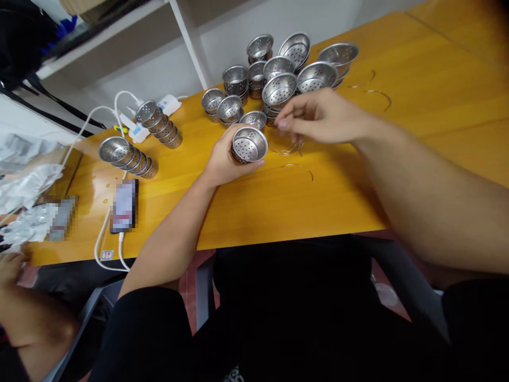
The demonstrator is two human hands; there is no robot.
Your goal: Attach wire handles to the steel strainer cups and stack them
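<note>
My left hand (222, 162) is wrapped round a small perforated metal cup (249, 144), its mouth tilted up toward me. To its right, my right hand (318, 116) hovers with thumb and forefinger drawn together; whatever they hold, if anything, I cannot make out. Thin curved metal wires (300, 167) lie on the table just below the right hand. Behind both hands stand stacks of similar perforated cups (279, 90) in several sizes, partly hidden by the right hand.
Two leaning cup stacks (115, 150) stand at left, by a white power strip (139, 132). A phone (124, 207) on a white cable lies nearer the edge of the yellow table (254, 217). More wires (377, 95) lie at right. Another person's arm (35, 313) shows at lower left.
</note>
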